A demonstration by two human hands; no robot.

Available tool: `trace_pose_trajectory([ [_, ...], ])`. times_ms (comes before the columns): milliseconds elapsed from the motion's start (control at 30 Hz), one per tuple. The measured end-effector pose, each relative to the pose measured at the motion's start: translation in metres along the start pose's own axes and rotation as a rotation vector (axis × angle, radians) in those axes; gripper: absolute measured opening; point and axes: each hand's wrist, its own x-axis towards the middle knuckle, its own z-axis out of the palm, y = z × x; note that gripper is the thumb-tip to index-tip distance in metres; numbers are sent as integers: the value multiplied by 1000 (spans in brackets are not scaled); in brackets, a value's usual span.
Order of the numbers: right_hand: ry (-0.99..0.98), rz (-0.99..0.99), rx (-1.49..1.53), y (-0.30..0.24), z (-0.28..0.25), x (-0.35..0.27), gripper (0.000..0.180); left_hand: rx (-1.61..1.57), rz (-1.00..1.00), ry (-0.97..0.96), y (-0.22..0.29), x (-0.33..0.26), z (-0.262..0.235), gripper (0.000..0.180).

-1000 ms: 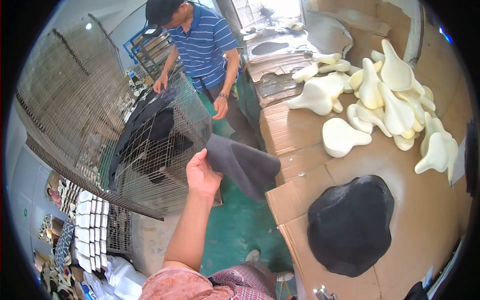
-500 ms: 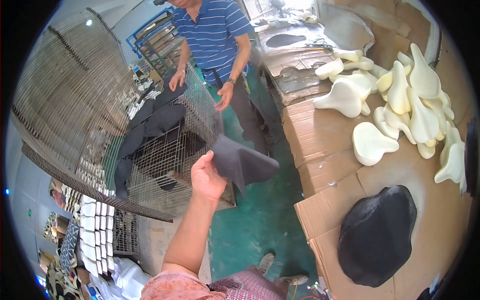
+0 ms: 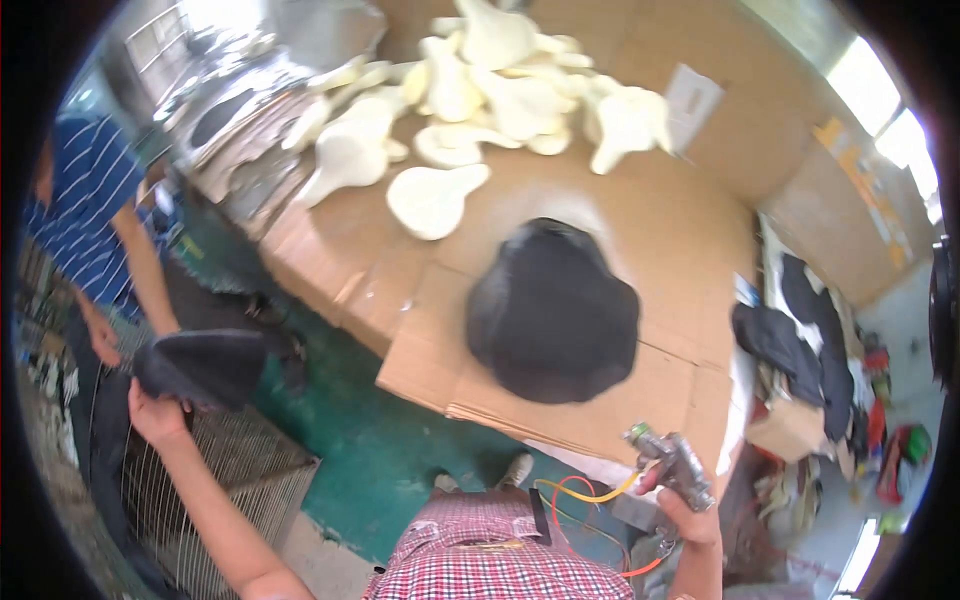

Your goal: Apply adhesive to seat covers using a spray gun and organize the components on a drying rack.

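Observation:
My left hand (image 3: 157, 415) is closed on the edge of a floppy black fabric piece (image 3: 208, 367), held out at the far left over a wire rack (image 3: 240, 455). Beside it a person in a blue striped shirt (image 3: 95, 225) has one arm reaching behind the fabric and the other hand near the rack. My right hand (image 3: 692, 522) grips a metal spray gun (image 3: 680, 470) at the table's near right corner, with a yellow hose (image 3: 590, 494) running from it. Between my hands, a black rounded fabric stack (image 3: 555, 320) lies on the cardboard-covered table (image 3: 690, 330).
Several cream foam bicycle saddles (image 3: 435, 200) are heaped along the table's far side. Cardboard panels (image 3: 790, 150) stand behind it. Dark cloth pieces (image 3: 790, 350) lie on a box at the right. Orange hoses (image 3: 645, 568) hang near my legs.
My view has swung right, so the table is now in the middle. The left hand still holds the black fabric, now closer to the other person; my right hand with the spray gun has come into view.

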Motion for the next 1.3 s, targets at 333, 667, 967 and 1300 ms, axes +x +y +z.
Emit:
trace_pose_trajectory([
  [333,282,23,18,-16,-19,-105,60,-114,76,-39,-43,46,-11,44],
  [667,232,115,-37,-23,-82,-131,55,176,-110,-8,-155,-51,-82,34],
  [967,307,-78,-11,-21,-129,-92,57,647,-392,-308,-336,-262,-48,20],
  [1300,99,28,-49,-25,-179,-100,57,1137,61,-522,-459,-288,-42,41],
])
